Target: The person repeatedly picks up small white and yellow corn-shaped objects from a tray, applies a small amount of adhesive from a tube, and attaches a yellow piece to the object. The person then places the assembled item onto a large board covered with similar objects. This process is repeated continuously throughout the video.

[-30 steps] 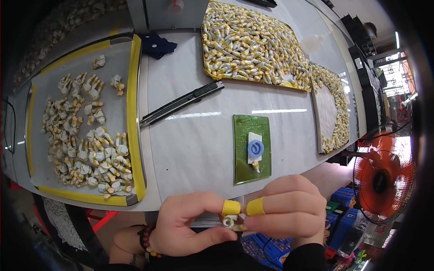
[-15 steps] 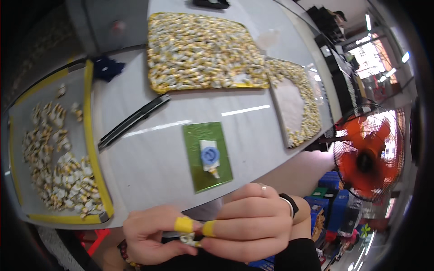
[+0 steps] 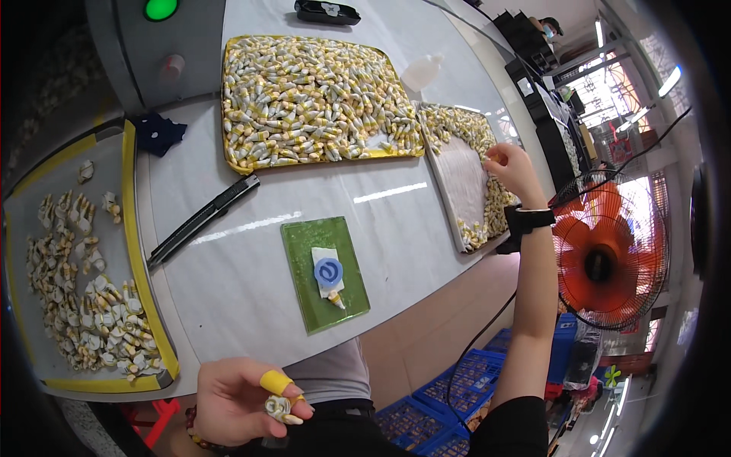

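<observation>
The left hand (image 3: 230, 404) pinches a small white-and-yellow piece (image 3: 276, 408) between its fingers (image 3: 247, 370). Beyond them, a green plate (image 3: 303, 303) bearing a blue disc (image 3: 328, 272) lies on the counter (image 3: 240, 312). The right hand (image 3: 515, 172) curls its fingers over a tray (image 3: 461, 171) of cone-shaped pieces (image 3: 499, 204); whether they grasp one, I cannot tell.

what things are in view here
Small ring-topped piece: one, white-yellow, in left hand
Rectangular taped tray: one, grey, left
Rectangular crowded tray: one, yellow-rimmed, back
Rectangular partly filled tray: one, pale, right
Small loose pieces: uncountable, white-yellow, in trays
Slim cutter: one, black, left
Flat slab: one, green, front
Round disc: one, blue, on slab
Crumpled cloth: one, navy, back
Caged fan: one, orange, right
Left hand: one, yellow tape, front
Right hand: one, black wristband, at partly filled tray
</observation>
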Demonstrator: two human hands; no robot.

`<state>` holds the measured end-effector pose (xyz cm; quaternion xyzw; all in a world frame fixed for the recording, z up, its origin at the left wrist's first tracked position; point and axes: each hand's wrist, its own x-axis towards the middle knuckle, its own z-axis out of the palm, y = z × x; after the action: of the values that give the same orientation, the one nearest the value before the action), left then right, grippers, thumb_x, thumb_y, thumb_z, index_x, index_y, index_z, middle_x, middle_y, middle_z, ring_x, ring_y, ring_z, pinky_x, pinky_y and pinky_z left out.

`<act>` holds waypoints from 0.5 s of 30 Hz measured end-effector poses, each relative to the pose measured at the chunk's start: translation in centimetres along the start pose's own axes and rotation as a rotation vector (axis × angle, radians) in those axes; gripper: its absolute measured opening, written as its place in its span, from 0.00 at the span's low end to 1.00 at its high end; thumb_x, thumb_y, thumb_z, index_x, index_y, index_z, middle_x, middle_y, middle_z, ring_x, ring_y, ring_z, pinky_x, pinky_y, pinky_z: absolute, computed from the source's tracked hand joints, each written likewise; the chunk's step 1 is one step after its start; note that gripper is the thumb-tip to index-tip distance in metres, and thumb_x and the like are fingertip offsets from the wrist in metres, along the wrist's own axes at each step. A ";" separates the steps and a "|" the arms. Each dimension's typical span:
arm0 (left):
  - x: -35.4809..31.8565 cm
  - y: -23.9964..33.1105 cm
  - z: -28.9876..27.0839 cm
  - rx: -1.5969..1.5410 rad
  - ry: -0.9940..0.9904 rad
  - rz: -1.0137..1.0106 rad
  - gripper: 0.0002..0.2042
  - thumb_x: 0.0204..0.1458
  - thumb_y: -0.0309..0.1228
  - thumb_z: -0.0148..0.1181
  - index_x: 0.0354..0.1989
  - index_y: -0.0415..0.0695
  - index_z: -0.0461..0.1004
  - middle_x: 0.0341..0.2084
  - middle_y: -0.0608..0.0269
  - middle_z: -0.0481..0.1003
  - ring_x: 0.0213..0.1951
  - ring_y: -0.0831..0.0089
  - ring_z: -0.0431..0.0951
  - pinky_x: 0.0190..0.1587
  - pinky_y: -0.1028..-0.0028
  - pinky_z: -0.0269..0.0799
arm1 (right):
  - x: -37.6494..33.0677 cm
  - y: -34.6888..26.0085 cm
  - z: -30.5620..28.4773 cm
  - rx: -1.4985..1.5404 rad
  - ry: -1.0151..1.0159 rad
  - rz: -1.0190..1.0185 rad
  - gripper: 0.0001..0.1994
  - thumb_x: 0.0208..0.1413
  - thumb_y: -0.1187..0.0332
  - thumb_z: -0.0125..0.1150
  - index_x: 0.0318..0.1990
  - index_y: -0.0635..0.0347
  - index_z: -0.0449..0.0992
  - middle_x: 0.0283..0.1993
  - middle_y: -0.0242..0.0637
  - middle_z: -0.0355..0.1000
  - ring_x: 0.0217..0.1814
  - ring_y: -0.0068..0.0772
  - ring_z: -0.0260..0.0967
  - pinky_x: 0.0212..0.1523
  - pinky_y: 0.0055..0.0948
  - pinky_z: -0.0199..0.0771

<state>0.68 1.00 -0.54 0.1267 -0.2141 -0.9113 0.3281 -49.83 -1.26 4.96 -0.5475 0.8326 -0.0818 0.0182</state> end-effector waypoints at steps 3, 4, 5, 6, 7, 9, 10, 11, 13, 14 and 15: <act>-0.1 0.0 -0.4 -0.008 -0.012 -0.005 0.17 0.43 0.19 0.66 0.42 0.29 0.69 0.32 0.47 0.75 0.40 0.61 0.79 0.43 0.65 0.77 | 0.5 0.9 1.2 -0.011 0.009 0.011 0.10 0.42 0.71 0.64 0.32 0.67 0.75 0.27 0.43 0.74 0.29 0.34 0.72 0.33 0.29 0.71; -0.1 0.2 -0.1 0.047 0.049 -0.024 0.17 0.41 0.24 0.68 0.39 0.31 0.70 0.29 0.48 0.76 0.36 0.61 0.79 0.40 0.65 0.77 | 0.7 0.6 1.2 -0.010 0.001 0.027 0.09 0.42 0.72 0.64 0.32 0.67 0.75 0.27 0.43 0.74 0.29 0.35 0.72 0.33 0.29 0.71; 0.0 0.5 0.4 0.102 0.109 -0.043 0.18 0.40 0.30 0.69 0.36 0.33 0.70 0.26 0.48 0.76 0.32 0.62 0.79 0.37 0.64 0.78 | 0.8 0.5 1.4 -0.009 -0.006 0.044 0.09 0.42 0.72 0.64 0.32 0.67 0.75 0.27 0.44 0.74 0.30 0.36 0.73 0.33 0.29 0.71; 0.0 0.7 0.7 0.154 0.165 -0.061 0.20 0.39 0.35 0.71 0.33 0.34 0.70 0.23 0.49 0.76 0.28 0.62 0.79 0.33 0.63 0.79 | 1.0 0.6 1.4 -0.024 0.000 0.000 0.08 0.43 0.73 0.63 0.32 0.67 0.75 0.27 0.44 0.74 0.30 0.37 0.73 0.33 0.30 0.71; 0.0 0.7 0.7 0.143 0.172 -0.065 0.20 0.38 0.35 0.71 0.33 0.34 0.70 0.23 0.49 0.76 0.28 0.62 0.79 0.33 0.63 0.79 | 1.0 0.8 1.4 -0.039 0.005 -0.044 0.07 0.43 0.73 0.62 0.31 0.66 0.75 0.28 0.44 0.74 0.30 0.38 0.73 0.33 0.30 0.71; -0.1 0.8 0.7 0.120 0.188 -0.071 0.20 0.38 0.35 0.71 0.33 0.34 0.70 0.23 0.49 0.76 0.28 0.62 0.79 0.33 0.61 0.79 | 1.1 1.0 1.2 -0.075 0.018 -0.136 0.06 0.44 0.74 0.61 0.31 0.66 0.75 0.28 0.44 0.72 0.31 0.41 0.72 0.33 0.31 0.71; -0.2 0.7 0.4 0.031 0.138 -0.053 0.19 0.39 0.31 0.70 0.36 0.32 0.70 0.26 0.48 0.76 0.32 0.61 0.79 0.37 0.62 0.78 | 1.1 1.0 1.1 -0.096 0.024 -0.185 0.05 0.44 0.74 0.60 0.30 0.65 0.74 0.29 0.44 0.72 0.31 0.42 0.72 0.34 0.32 0.71; -0.3 0.3 -0.2 -0.057 0.088 -0.034 0.19 0.40 0.26 0.69 0.38 0.30 0.69 0.29 0.48 0.76 0.36 0.61 0.79 0.40 0.63 0.77 | 1.1 0.9 0.9 -0.117 0.030 -0.234 0.05 0.45 0.75 0.60 0.30 0.65 0.73 0.29 0.44 0.71 0.32 0.44 0.71 0.34 0.33 0.70; -0.4 0.0 -0.7 -0.130 0.016 -0.009 0.19 0.41 0.22 0.68 0.41 0.28 0.69 0.33 0.47 0.76 0.40 0.60 0.79 0.44 0.64 0.76 | 1.0 0.1 1.1 -0.170 0.036 -0.275 0.04 0.44 0.75 0.58 0.30 0.65 0.71 0.29 0.45 0.70 0.34 0.46 0.69 0.35 0.36 0.70; -0.3 0.0 -0.9 -0.118 -0.013 -0.005 0.19 0.41 0.23 0.68 0.41 0.29 0.69 0.33 0.47 0.76 0.40 0.61 0.79 0.45 0.65 0.76 | 1.0 -0.3 1.2 -0.196 0.040 -0.297 0.04 0.44 0.76 0.56 0.29 0.65 0.71 0.30 0.45 0.69 0.35 0.47 0.69 0.35 0.37 0.69; -0.2 0.1 -0.9 -0.106 -0.043 -0.005 0.20 0.40 0.23 0.69 0.41 0.29 0.69 0.34 0.47 0.76 0.40 0.61 0.79 0.45 0.65 0.76 | 0.9 -0.3 1.4 -0.207 0.038 -0.290 0.04 0.44 0.76 0.56 0.30 0.65 0.70 0.30 0.45 0.69 0.35 0.48 0.68 0.36 0.38 0.69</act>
<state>1.22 0.75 -1.31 0.0900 -0.1722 -0.9247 0.3275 -49.72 -2.36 3.69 -0.6591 0.7491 -0.0077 -0.0657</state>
